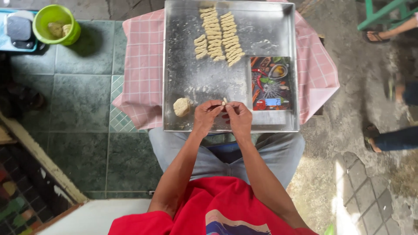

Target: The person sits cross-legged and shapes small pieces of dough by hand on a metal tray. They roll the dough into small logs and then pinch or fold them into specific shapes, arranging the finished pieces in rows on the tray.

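My left hand (206, 115) and my right hand (239, 116) meet over the near edge of a large metal tray (187, 82), pinching a small piece of pale dough (224, 102) between their fingertips. A lump of dough (182, 107) lies on the tray just left of my left hand. Several shaped dough pieces (218, 37) sit in rows at the tray's far side. A small colourful board (271, 83) lies on the tray to the right of my hands.
The tray rests on a pink checked cloth (141, 65) over a small table. A green bowl (55, 25) with dough stands on the tiled floor at far left, beside a scale (18, 29). Other people's feet (378, 37) are at the right.
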